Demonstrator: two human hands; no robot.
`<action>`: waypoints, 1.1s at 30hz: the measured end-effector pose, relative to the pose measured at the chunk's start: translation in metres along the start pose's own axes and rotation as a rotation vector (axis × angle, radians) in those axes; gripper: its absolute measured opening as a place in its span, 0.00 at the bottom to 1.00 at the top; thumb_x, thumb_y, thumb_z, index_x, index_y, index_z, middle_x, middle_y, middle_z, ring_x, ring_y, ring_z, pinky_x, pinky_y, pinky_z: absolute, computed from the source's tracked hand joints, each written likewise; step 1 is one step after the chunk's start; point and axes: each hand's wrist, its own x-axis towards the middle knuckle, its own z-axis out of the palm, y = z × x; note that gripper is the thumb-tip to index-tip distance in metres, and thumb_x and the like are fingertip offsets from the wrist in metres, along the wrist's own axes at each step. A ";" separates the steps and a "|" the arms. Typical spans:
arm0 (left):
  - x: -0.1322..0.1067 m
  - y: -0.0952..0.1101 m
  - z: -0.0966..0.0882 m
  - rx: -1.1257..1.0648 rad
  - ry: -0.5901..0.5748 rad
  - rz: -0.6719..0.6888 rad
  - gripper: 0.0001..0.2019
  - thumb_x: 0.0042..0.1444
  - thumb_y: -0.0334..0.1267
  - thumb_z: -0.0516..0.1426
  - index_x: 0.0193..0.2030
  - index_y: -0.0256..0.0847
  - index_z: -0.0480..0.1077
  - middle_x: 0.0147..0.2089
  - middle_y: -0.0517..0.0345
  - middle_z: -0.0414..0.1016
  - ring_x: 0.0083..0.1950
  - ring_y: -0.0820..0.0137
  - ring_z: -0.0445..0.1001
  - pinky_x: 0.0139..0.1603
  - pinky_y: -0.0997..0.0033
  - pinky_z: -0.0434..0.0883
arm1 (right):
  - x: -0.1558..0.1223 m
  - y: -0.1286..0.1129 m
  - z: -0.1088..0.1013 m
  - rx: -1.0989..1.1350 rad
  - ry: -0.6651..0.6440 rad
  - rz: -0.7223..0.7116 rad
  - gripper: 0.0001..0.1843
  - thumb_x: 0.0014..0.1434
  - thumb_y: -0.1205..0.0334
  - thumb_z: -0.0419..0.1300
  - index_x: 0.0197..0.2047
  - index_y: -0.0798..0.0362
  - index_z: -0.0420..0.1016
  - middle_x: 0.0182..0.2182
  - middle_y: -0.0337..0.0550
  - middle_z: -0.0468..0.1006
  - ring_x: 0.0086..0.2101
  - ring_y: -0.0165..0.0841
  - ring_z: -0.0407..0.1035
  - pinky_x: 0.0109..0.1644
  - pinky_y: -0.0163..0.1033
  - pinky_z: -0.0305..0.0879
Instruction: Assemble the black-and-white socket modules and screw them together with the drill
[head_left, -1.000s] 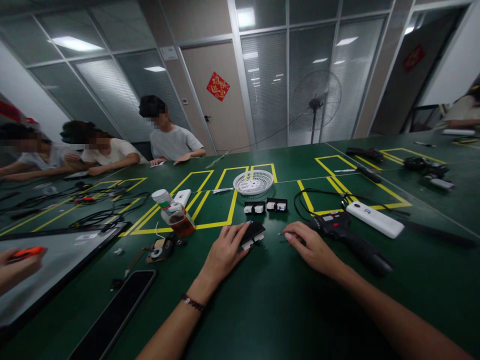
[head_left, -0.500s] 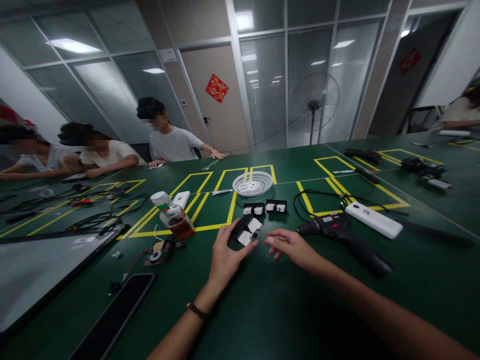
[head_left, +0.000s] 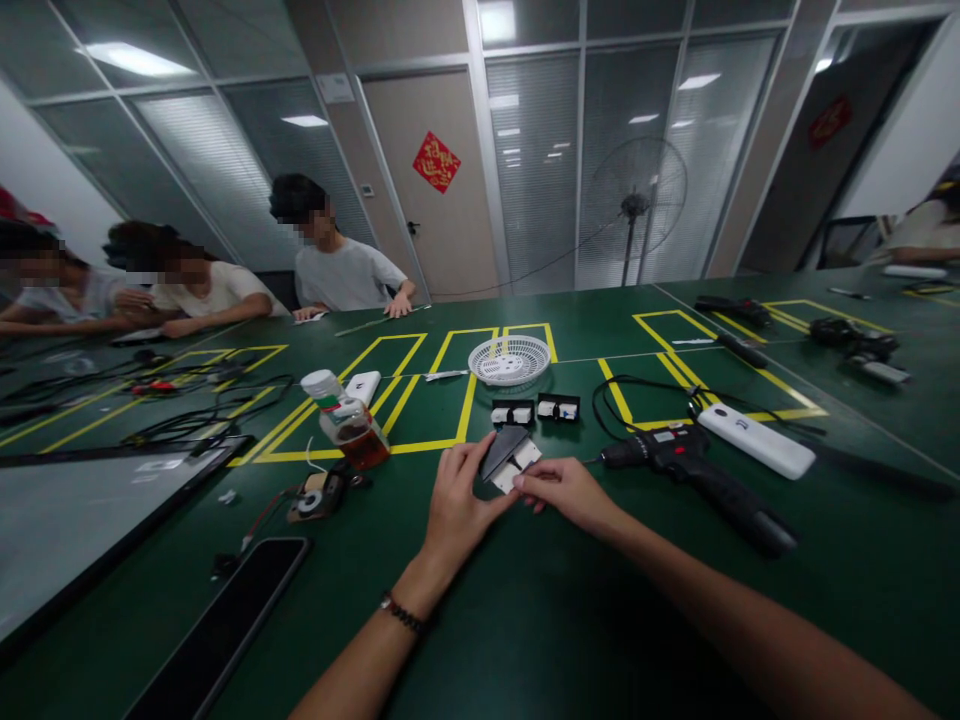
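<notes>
My left hand (head_left: 463, 497) grips a small black-and-white module (head_left: 516, 464), its fingers behind the dark plate and its thumb along the near edge. At the lower right edge of that module, the thumb and forefinger of my right hand (head_left: 562, 490) are closed and touch the white part; anything tiny between them is hidden. Just beyond stand two similar black-and-white modules, the left one (head_left: 513, 412) and the right one (head_left: 559, 407). A black cordless drill (head_left: 694, 470) lies on its side to the right of my right hand.
Behind the modules sits a white plastic basket (head_left: 510, 361). A bottle of brown liquid (head_left: 346, 420), a phone (head_left: 225, 620) and a small wired part (head_left: 319, 494) are on the left. A white power bank (head_left: 756, 440) lies beyond the drill. Co-workers sit at the far left.
My right hand has moved left and now touches the module. The module has turned in my left hand, showing more of its dark plate. A co-worker's hand across the table has shifted left.
</notes>
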 end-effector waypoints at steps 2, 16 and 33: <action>0.000 -0.001 0.000 -0.017 -0.002 -0.017 0.32 0.53 0.45 0.63 0.66 0.50 0.61 0.50 0.51 0.68 0.52 0.58 0.68 0.54 0.58 0.67 | 0.000 0.000 -0.001 -0.055 -0.012 -0.025 0.19 0.57 0.48 0.64 0.40 0.57 0.80 0.29 0.44 0.79 0.27 0.31 0.72 0.32 0.37 0.69; 0.002 -0.032 0.006 -0.511 0.097 -0.569 0.31 0.48 0.50 0.66 0.58 0.40 0.70 0.55 0.48 0.75 0.53 0.61 0.74 0.53 0.63 0.71 | -0.014 -0.015 -0.015 -0.946 -0.054 -0.368 0.25 0.61 0.57 0.62 0.61 0.49 0.69 0.47 0.49 0.73 0.49 0.41 0.66 0.54 0.47 0.63; -0.001 -0.034 0.005 -0.622 0.080 -0.627 0.30 0.47 0.49 0.67 0.56 0.38 0.72 0.51 0.48 0.78 0.48 0.62 0.76 0.51 0.63 0.71 | -0.017 -0.013 0.000 -1.131 0.016 -0.301 0.13 0.60 0.53 0.63 0.43 0.53 0.74 0.42 0.48 0.72 0.44 0.42 0.67 0.48 0.44 0.64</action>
